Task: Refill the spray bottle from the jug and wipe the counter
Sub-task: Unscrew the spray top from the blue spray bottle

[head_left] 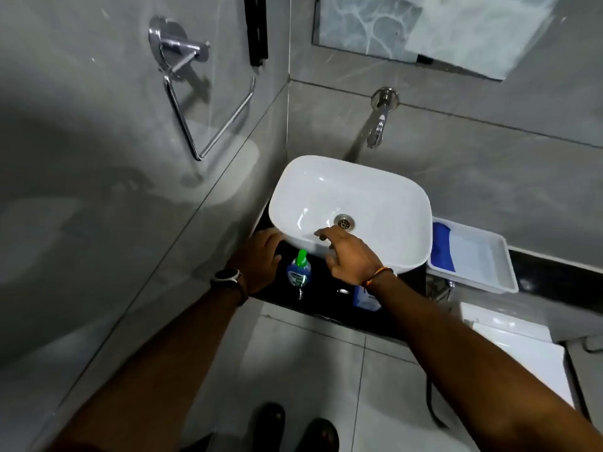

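Observation:
A small clear bottle with a green top stands on the black counter in front of the white basin. My left hand, with a watch on the wrist, hovers just left of the bottle at the basin's front left corner, fingers apart and empty. My right hand reaches over the basin's front rim to the right of the bottle, fingers spread and pointing toward the drain, holding nothing. A blue-and-white object lies on the counter, partly hidden under my right wrist. No jug is visible.
A white tray holding a blue cloth sits on the counter right of the basin. A wall tap hangs above the basin. A chrome towel ring is on the left wall. A toilet cistern stands lower right.

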Demonstrator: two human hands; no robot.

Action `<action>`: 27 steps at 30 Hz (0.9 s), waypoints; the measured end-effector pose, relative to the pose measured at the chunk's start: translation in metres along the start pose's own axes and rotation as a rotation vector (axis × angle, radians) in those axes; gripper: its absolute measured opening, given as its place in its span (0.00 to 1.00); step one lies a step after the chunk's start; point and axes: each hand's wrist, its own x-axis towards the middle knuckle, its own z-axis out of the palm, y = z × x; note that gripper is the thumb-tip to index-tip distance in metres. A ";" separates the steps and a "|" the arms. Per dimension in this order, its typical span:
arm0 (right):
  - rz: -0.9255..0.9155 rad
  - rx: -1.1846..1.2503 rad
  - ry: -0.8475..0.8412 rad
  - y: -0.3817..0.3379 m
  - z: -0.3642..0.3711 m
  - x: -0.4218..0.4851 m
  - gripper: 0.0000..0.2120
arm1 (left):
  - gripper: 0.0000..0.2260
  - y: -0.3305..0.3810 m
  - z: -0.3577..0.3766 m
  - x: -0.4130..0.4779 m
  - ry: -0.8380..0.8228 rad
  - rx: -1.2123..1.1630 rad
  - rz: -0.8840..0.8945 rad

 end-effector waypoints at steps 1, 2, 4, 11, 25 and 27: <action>0.007 0.023 0.011 0.000 0.006 0.000 0.25 | 0.22 -0.002 0.007 -0.002 -0.026 -0.007 -0.010; 0.020 0.042 0.010 -0.001 0.010 0.000 0.23 | 0.22 -0.004 0.011 -0.003 -0.039 -0.037 -0.020; 0.056 0.075 -0.028 -0.002 0.022 -0.002 0.19 | 0.23 -0.008 0.023 -0.008 -0.105 -0.087 -0.057; 0.094 0.173 0.003 -0.005 0.053 0.012 0.22 | 0.34 -0.013 0.045 0.003 -0.224 -0.296 -0.114; 0.089 0.244 0.159 -0.011 0.075 0.019 0.08 | 0.17 -0.015 0.065 0.018 -0.217 -0.361 -0.028; 0.127 0.327 0.159 -0.012 0.077 0.018 0.12 | 0.19 -0.016 0.065 0.018 -0.209 -0.361 -0.018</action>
